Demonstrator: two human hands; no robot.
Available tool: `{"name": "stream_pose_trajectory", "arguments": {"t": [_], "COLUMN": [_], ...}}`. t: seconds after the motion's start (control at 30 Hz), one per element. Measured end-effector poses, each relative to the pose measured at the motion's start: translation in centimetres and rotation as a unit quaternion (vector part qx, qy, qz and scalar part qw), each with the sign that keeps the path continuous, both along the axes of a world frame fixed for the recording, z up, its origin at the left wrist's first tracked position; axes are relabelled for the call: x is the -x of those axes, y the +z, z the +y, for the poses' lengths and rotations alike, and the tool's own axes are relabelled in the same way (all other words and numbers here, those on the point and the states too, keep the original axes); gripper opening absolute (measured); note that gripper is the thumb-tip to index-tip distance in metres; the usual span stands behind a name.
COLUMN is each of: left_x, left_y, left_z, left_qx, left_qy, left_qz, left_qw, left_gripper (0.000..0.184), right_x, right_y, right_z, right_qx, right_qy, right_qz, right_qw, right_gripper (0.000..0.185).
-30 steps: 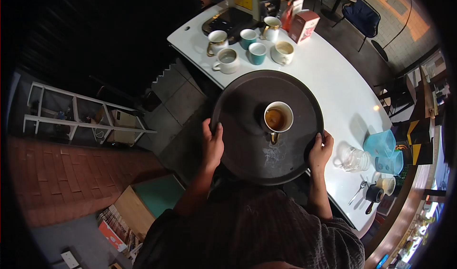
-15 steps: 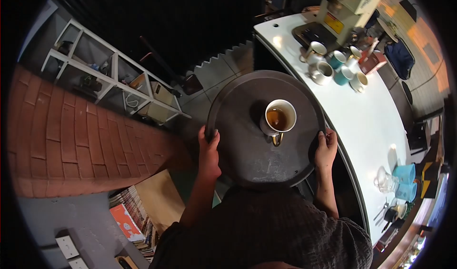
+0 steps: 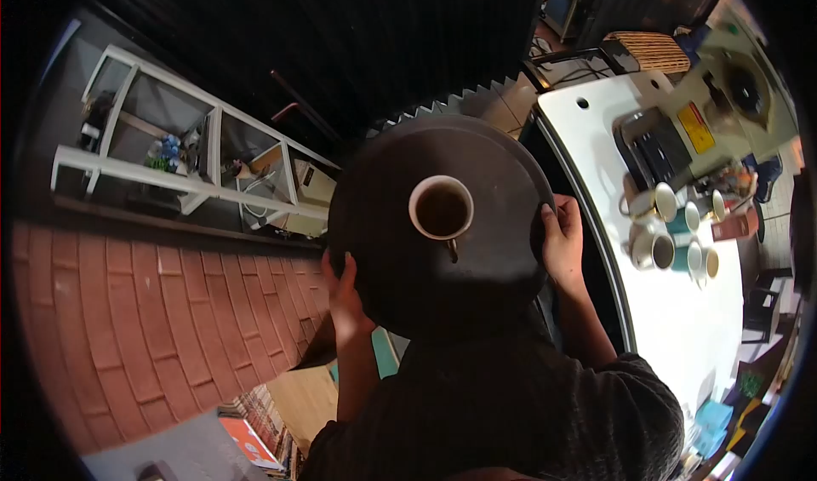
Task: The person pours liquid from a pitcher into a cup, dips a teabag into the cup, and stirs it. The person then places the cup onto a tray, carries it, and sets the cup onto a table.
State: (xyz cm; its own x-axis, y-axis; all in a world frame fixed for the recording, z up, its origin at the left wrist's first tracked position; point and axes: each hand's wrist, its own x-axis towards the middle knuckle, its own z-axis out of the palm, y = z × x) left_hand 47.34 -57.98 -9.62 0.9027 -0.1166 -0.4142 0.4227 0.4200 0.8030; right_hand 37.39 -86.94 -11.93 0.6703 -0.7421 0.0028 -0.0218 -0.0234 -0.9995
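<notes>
A round dark tray (image 3: 502, 174) is held level in front of my body. On it stands one white cup (image 3: 442, 208) with a gold handle toward me and dark liquid inside. My left hand (image 3: 346, 298) grips the tray's left rim, thumb on top. The right rim is in my right hand (image 3: 563, 241), its thumb also over the edge. The undersides of the tray and the fingers below it are hidden.
On the right, a white counter (image 3: 672, 328) carries several cups (image 3: 654, 249), a machine (image 3: 706, 123) and blue containers (image 3: 713, 421). A white shelf frame (image 3: 213, 149) and brick wall (image 3: 170, 319) stand left. Magazines (image 3: 264, 421) lie lower left.
The view has turned left, so the counter and its cups have shifted right in the picture. Both hands still hold the tray, and the cup now appears farther left.
</notes>
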Motion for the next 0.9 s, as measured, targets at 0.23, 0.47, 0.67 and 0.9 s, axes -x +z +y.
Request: {"name": "stream_pose_trajectory", "arguments": {"t": [0.23,0.47,0.67,0.9], "left_x": [-14.2,-29.1,-43.8,-54.8], "left_y": [1.3,2.6,2.0,4.0], "left_z": [-6.4,-15.6,-24.8,-38.6], "left_qx": [-0.054,0.086,0.046,-0.023], "left_qy": [0.006,-0.087,-0.195,-0.377], "left_qz": [-0.076,-0.071,-0.059,-0.092], "left_qw": [0.996,0.99,0.978,0.921], "left_gripper": [0.054,0.052,0.055,0.057], "right_x": [-15.3,-26.9,-33.6,-36.9], "right_y": [3.7,4.7,5.3,5.5], "right_z": [-8.9,-16.0,-20.4,-25.2], "right_qx": [-0.045,0.009,0.041,-0.022], "right_qy": [0.04,-0.044,-0.149,-0.319], "right_qz": [0.038,0.007,0.069,0.057], "right_qw": [0.997,0.999,0.986,0.946], "right_gripper": [0.008,0.021,0.032,0.045]}}
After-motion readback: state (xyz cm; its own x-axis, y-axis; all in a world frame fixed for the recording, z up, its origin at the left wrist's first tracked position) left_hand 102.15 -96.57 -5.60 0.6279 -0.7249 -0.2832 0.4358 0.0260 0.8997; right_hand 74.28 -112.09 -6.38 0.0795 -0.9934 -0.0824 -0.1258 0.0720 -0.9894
